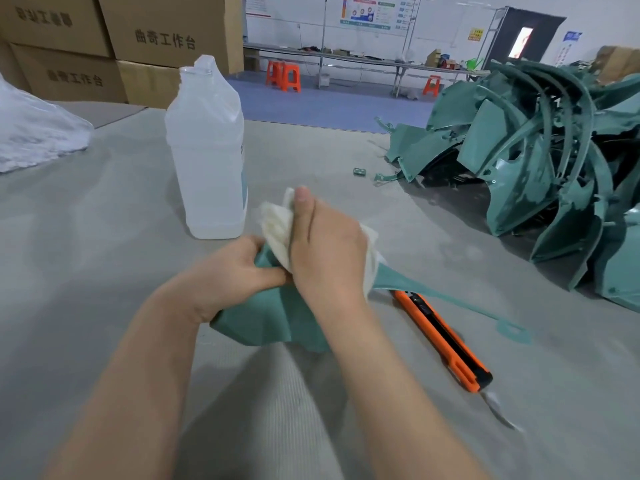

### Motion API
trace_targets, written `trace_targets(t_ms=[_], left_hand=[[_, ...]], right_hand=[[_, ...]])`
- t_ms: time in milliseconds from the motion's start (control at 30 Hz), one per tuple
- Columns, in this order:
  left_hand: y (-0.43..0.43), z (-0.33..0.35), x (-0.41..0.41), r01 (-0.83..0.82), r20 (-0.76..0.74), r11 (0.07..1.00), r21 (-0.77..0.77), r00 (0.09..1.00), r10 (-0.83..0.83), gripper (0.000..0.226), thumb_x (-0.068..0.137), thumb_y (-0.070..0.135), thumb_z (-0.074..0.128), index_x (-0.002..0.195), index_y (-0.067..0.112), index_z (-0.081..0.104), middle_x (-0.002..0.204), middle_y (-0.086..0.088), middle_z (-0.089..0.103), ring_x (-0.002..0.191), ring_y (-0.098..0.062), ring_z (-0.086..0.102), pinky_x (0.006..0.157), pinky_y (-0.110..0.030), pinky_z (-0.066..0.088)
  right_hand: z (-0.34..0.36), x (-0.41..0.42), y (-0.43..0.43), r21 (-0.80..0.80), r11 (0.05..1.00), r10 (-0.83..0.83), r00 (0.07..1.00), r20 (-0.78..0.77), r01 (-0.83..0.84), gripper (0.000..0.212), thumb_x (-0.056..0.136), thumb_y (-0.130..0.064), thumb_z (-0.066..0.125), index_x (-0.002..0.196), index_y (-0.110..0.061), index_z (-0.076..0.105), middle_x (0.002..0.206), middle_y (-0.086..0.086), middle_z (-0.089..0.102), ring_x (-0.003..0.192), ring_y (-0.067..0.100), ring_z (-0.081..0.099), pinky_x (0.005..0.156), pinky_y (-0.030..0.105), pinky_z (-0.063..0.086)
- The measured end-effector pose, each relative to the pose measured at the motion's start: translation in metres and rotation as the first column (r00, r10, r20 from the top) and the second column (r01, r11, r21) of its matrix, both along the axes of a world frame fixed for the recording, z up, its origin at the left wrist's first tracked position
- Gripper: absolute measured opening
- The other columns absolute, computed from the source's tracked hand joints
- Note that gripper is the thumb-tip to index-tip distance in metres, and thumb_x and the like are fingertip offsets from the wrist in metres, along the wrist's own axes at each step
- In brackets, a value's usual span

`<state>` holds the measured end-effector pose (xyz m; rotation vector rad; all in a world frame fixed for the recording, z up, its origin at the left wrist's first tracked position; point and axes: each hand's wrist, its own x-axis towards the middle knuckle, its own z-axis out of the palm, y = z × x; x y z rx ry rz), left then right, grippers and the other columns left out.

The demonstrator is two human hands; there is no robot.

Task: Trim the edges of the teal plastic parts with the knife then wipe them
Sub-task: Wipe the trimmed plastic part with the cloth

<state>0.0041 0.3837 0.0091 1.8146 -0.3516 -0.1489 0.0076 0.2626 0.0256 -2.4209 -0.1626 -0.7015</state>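
Left hand [239, 268] grips the angular teal plastic part [270, 317] over the grey surface [104, 271]; right hand [325, 251] clutches a crumpled white cloth [277, 230] against it. The orange utility knife [443, 337] lies aside, so wiping seems underway, with the heap of teal plastic parts [519, 161] waiting.

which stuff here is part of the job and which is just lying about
Job: teal part (left hand), white cloth (right hand), orange knife, teal parts pile, probably clear bottle.
Lying about: cardboard boxes, plastic bag, orange stools.
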Motion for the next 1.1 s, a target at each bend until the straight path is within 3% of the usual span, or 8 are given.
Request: trace_targets(t_ms=[133,333,500,633,733,867,967,1100], left_hand=[[0.002,-0.003,0.001,0.028,0.052,0.991,-0.132,0.998,-0.021,0.03,0.07,0.01,0.064,0.095,0.029,0.063,0.086,0.022,0.072,0.082,0.007,0.066,0.065,-0.007,0.048],[-0.001,-0.006,0.006,-0.075,0.032,0.976,-0.206,0.996,0.083,0.03,0.082,-0.006,0.063,0.083,0.024,0.065,0.073,0.02,0.071,0.072,0.005,0.066,0.059,-0.009,0.049],[-0.006,0.001,0.005,-0.041,-0.068,0.982,-0.185,0.997,0.029,0.019,0.057,0.02,0.083,0.074,0.018,0.075,0.076,-0.003,0.075,0.068,-0.016,0.072,0.054,-0.021,0.053],[0.001,0.003,0.006,-0.157,-0.111,0.957,-0.242,0.985,0.134,0.021,0.071,0.022,0.071,0.088,0.01,0.072,0.081,-0.006,0.075,0.07,-0.02,0.072,0.054,-0.026,0.055],[0.004,0.001,0.007,-0.164,-0.099,0.976,-0.146,0.984,0.151,0.006,0.082,0.016,0.069,0.086,0.012,0.072,0.081,-0.005,0.075,0.069,-0.019,0.072,0.056,-0.026,0.057],[-0.001,0.0,0.009,-0.16,-0.077,0.984,-0.084,0.985,0.154,0.005,0.086,0.016,0.068,0.083,0.017,0.072,0.078,0.0,0.075,0.067,-0.014,0.072,0.056,-0.023,0.056],[0.0,-0.002,0.012,-0.172,-0.059,0.982,-0.075,0.984,0.168,0.004,0.086,0.018,0.068,0.083,0.019,0.072,0.078,0.003,0.075,0.067,-0.012,0.072,0.055,-0.02,0.054],[-0.003,-0.003,0.012,-0.218,-0.03,0.973,-0.074,0.976,0.217,0.009,0.085,0.016,0.069,0.077,0.019,0.071,0.07,0.006,0.073,0.06,-0.008,0.069,0.05,-0.017,0.051]], right_hand=[[0.007,0.0,0.019,0.063,0.993,0.1,0.994,0.043,-0.103,0.043,0.105,-0.034,0.024,0.092,-0.013,0.059,0.098,0.01,0.066,0.093,0.031,0.055,0.069,0.032,0.019],[0.006,-0.003,0.009,0.025,0.955,0.293,0.951,0.103,-0.297,0.041,0.105,-0.027,0.033,0.14,-0.013,0.048,0.145,0.002,0.049,0.132,0.022,0.043,0.107,0.033,0.024],[-0.004,0.012,-0.018,-0.124,0.99,0.062,0.996,-0.062,-0.07,0.039,0.105,-0.036,0.026,0.121,-0.019,0.056,0.123,0.003,0.062,0.115,0.027,0.05,0.096,0.036,0.023],[-0.003,0.025,-0.042,-0.387,0.917,-0.16,0.98,-0.123,0.101,0.009,0.094,-0.019,0.044,0.093,-0.021,0.052,0.094,0.006,0.065,0.097,0.032,0.058,0.076,0.037,0.028],[-0.008,0.036,-0.073,-0.452,0.884,-0.266,0.921,-0.286,0.115,0.016,0.085,-0.007,0.049,0.08,-0.021,0.043,0.087,0.005,0.065,0.086,0.03,0.059,0.074,0.034,0.032],[-0.003,0.052,-0.107,-0.296,0.924,-0.352,0.843,-0.406,0.243,0.023,0.1,-0.014,0.036,0.084,-0.01,0.052,0.095,0.015,0.062,0.079,0.03,0.048,0.068,0.034,0.036],[-0.001,0.047,-0.104,-0.087,0.924,-0.383,0.895,-0.228,0.373,0.043,0.105,-0.034,0.025,0.087,-0.008,0.055,0.082,0.009,0.051,0.08,0.03,0.046,0.069,0.035,0.032],[-0.011,0.021,-0.043,0.185,0.982,-0.047,0.999,0.007,0.044,0.028,0.103,-0.021,0.038,0.095,-0.008,0.062,0.091,0.016,0.063,0.094,0.034,0.057,0.071,0.031,0.03]])
